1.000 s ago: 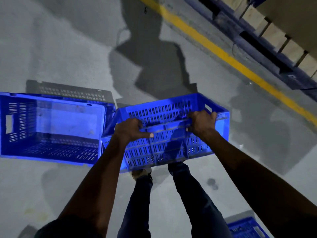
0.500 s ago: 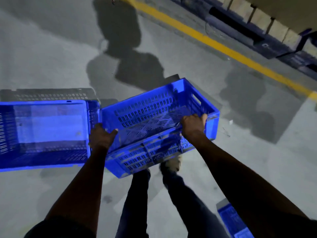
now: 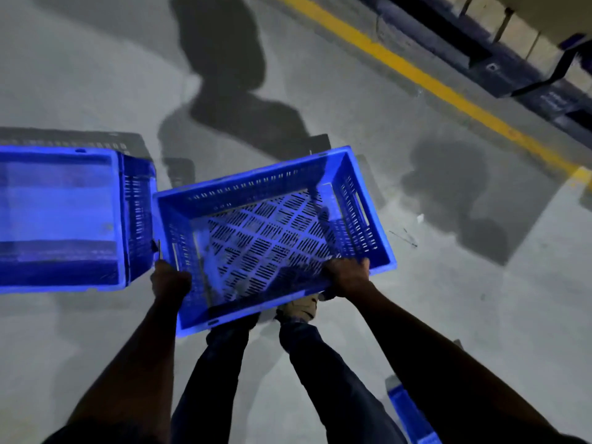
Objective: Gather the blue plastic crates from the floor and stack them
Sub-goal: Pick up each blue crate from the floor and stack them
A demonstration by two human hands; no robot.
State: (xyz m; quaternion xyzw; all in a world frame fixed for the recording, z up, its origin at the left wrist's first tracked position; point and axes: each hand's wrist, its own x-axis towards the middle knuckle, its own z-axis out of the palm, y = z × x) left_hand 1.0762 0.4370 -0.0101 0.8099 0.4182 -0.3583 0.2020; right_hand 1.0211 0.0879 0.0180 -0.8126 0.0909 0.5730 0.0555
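Two hands, left [image 3: 169,280] and right [image 3: 347,277], grip the near rim of a slatted blue plastic crate [image 3: 272,238] held tilted above the floor, beside another blue crate [image 3: 64,216]. Gripped only at that edge, it could tip away or clip its neighbour.

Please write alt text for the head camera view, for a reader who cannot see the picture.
Seen from above, a person holds an empty blue slotted crate with both hands, the left hand on its left near edge and the right hand on its right near edge. A second blue crate is directly to its left, on a grey floor with a yellow line.
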